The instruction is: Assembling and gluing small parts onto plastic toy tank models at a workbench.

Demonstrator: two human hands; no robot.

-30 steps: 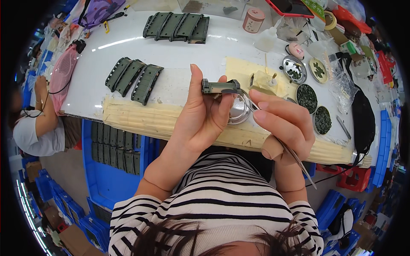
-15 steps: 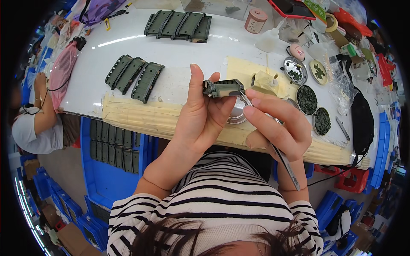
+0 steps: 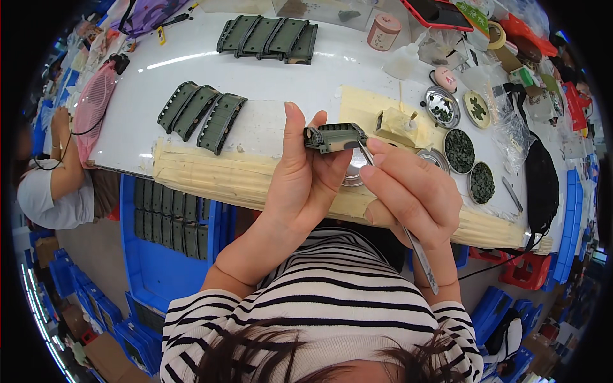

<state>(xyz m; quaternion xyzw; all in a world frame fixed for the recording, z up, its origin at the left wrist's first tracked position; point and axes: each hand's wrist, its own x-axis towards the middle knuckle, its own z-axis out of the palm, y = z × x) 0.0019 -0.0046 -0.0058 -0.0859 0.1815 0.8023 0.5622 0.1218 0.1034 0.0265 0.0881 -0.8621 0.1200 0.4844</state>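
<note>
Raised over the table's front edge, my left hand [image 3: 295,175] grips a small curved green-and-tan camouflage part [image 3: 337,139] between thumb and fingers. My right hand [image 3: 418,195] pinches metal tweezers [image 3: 419,255], their handle end slanting down toward my forearm. The tweezer tips meet the right end of the camouflage part; whether they hold a tiny piece there is too small to tell. Just beyond my hands stands a block wrapped in yellowish tape [image 3: 393,126]. A shiny round dish [image 3: 354,172] is partly hidden below the part.
Round tins of small dark green pieces [image 3: 458,150] stand at the right, near a metal dish [image 3: 442,107]. Similar ribbed green parts lie in a far group [image 3: 267,39] and a left group [image 3: 221,123]. A blue crate [image 3: 159,277] sits below left. Another person's arm [image 3: 64,143] is far left.
The camouflage part has tilted slightly and dropped a little in my left hand. My right hand and the tweezers have shifted slightly left, with the tips still at the part's right end.
</note>
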